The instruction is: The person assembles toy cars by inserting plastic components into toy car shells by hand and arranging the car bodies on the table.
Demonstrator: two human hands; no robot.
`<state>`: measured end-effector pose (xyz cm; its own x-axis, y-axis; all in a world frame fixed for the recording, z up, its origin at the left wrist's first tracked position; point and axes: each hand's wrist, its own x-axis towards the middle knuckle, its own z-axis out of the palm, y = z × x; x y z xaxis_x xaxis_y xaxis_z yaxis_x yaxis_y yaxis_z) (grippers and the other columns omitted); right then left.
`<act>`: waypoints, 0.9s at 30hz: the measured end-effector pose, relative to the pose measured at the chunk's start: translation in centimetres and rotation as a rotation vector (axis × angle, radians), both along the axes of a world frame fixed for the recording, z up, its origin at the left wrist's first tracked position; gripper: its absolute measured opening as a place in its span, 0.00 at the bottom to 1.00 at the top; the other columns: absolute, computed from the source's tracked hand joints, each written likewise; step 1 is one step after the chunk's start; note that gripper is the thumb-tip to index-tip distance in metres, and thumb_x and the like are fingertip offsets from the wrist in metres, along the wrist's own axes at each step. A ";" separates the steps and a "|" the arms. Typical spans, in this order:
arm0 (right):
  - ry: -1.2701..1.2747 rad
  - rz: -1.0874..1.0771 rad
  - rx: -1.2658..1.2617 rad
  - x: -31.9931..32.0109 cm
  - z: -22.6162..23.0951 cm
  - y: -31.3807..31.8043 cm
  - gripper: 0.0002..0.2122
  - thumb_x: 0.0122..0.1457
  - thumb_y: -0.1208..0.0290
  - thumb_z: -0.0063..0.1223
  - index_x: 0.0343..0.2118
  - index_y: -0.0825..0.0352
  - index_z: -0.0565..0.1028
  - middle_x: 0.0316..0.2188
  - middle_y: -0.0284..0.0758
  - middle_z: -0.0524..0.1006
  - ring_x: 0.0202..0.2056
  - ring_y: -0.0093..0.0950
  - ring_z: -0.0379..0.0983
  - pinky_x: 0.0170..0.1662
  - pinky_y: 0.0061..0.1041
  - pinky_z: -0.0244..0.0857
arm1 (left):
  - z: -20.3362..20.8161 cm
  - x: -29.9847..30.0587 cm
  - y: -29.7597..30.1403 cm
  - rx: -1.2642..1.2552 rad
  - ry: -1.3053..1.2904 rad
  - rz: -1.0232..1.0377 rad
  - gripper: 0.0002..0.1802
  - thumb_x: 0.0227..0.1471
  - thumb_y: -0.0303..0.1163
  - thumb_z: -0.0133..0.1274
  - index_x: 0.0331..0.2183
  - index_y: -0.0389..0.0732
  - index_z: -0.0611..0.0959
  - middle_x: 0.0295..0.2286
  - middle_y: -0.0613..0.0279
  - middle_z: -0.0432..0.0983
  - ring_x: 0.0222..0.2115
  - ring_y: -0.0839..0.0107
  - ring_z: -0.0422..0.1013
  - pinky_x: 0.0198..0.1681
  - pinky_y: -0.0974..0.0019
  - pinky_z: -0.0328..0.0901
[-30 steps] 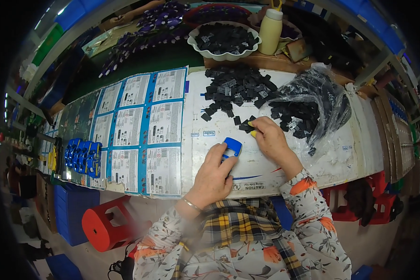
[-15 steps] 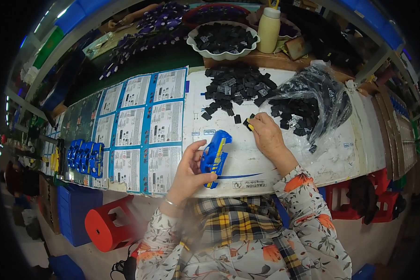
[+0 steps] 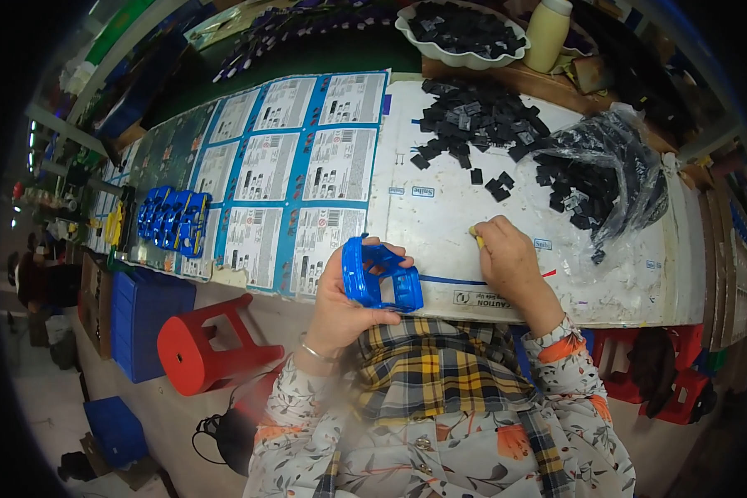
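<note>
My left hand (image 3: pixel 340 303) is wrapped round a hollow blue plastic shell (image 3: pixel 358 270), which looks like a toy vehicle body. The shell is turned so its open inside and cut-outs show. Over the white board, my right hand (image 3: pixel 510 259) is closed in a pinch, with a small yellow bit at the fingertips. Whether that bit is held or wrapped on a finger, I cannot tell. Just beyond the right hand lie a few loose small black plastic pieces (image 3: pixel 498 189), in front of a larger heap of black pieces (image 3: pixel 473 120).
A clear plastic bag (image 3: pixel 639 178) spills more black pieces at the right. Behind stand a white scalloped bowl (image 3: pixel 465 58) of black parts and a pale bottle (image 3: pixel 548 35). Printed sheets (image 3: pixel 293 187) cover the table's left, with several blue shells (image 3: pixel 173 220) there. A red stool (image 3: pixel 212 349) stands below.
My right hand has drawn back from the loose black pieces toward me. My left hand has turned the blue shell, so its hollow side now shows. The whole view has shifted.
</note>
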<state>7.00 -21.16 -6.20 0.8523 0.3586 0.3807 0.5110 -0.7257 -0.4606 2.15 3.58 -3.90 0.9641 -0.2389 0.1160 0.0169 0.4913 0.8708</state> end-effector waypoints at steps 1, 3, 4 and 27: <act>-0.012 0.012 0.041 0.0 0.3 0.1 0.11 0.46 0.85 0.44 0.33 0.71 0.72 0.26 0.40 0.70 0.26 0.37 0.70 0.28 0.31 0.66 | 0.0 -0.1 0.1 0.050 -0.147 0.016 0.46 0.26 0.17 0.67 0.50 0.42 0.65 0.44 0.51 0.69 0.47 0.58 0.67 0.49 0.56 0.66; -0.018 0.027 0.088 -0.5 1.4 0.7 0.11 0.46 0.85 0.43 0.34 0.71 0.72 0.26 0.40 0.71 0.25 0.35 0.71 0.27 0.28 0.66 | 0.3 -0.4 0.2 0.080 -0.247 0.053 0.40 0.32 0.23 0.67 0.49 0.44 0.67 0.45 0.50 0.69 0.48 0.56 0.67 0.50 0.55 0.64; 0.219 0.025 0.331 -1.0 2.1 1.5 0.10 0.48 0.85 0.44 0.35 0.71 0.72 0.27 0.39 0.71 0.25 0.31 0.72 0.27 0.25 0.66 | 0.1 -0.2 0.7 0.145 -0.353 0.060 0.36 0.35 0.26 0.66 0.49 0.45 0.68 0.45 0.49 0.69 0.48 0.55 0.66 0.50 0.54 0.63; 0.115 0.484 0.541 -4.7 8.7 6.9 0.08 0.40 0.85 0.51 0.26 0.70 0.72 0.21 0.37 0.74 0.21 0.32 0.72 0.23 0.25 0.64 | 0.9 -0.9 0.9 0.451 -0.854 0.287 0.22 0.50 0.39 0.55 0.47 0.50 0.69 0.45 0.46 0.69 0.47 0.46 0.66 0.52 0.46 0.58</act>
<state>2.29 -14.22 2.48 0.6915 0.4921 0.5289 0.6435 -0.0868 -0.7605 1.29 4.45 -3.01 0.6281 -0.2029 0.7513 -0.7671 0.0006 0.6415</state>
